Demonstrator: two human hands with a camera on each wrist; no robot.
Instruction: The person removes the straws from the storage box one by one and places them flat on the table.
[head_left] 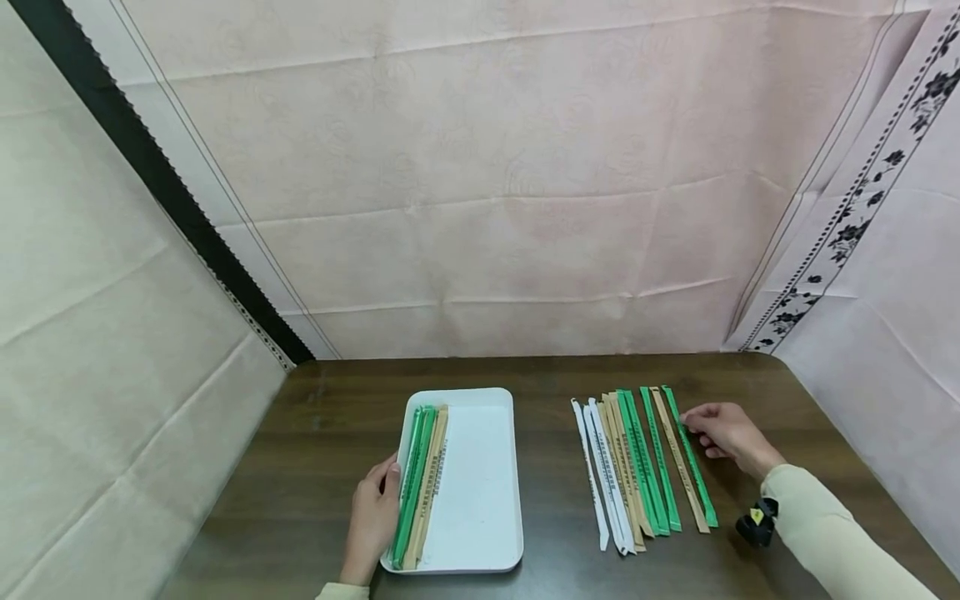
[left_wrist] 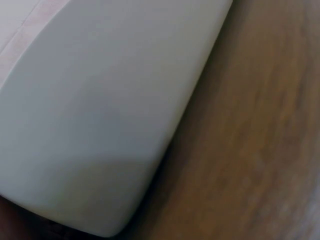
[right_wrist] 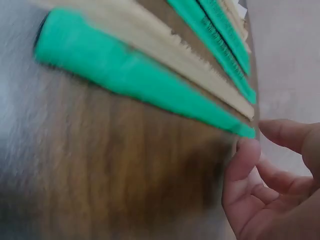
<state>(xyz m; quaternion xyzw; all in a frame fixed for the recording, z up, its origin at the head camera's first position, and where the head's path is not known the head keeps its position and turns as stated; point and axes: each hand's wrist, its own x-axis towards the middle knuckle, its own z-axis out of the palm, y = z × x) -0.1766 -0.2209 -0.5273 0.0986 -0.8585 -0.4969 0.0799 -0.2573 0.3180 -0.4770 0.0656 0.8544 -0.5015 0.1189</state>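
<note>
- Three pale cloth walls (head_left: 495, 167) enclose the room; a black strip (head_left: 150, 167) runs down the left corner and a black floral band (head_left: 847, 233) down the right.
- One dark wood-grain surface (head_left: 330, 467) reaches back to the far wall.
- One white tray (head_left: 480, 483) stands on the surface, left of the loose packets.
- Two hands work from pale sleeves. The left hand (head_left: 372, 518) touches the tray's left rim; whether its fingers grip, one cannot tell. The right hand (head_left: 727, 433) is beside the outermost green packet (head_left: 697, 479), thumb and forefinger bent but parted, clasping nothing.
- One black device (head_left: 757, 522) with a yellow mark sits at the right wrist.
- Slim packets lie side by side right of the tray: three white packets (head_left: 590, 475), at least three green and at least three tan packets (head_left: 681, 467); overlap hides an exact count.
- Inside the tray, along its left wall, lie green packets (head_left: 415, 492), apparently two, and at least one tan packet (head_left: 428, 492).
</note>
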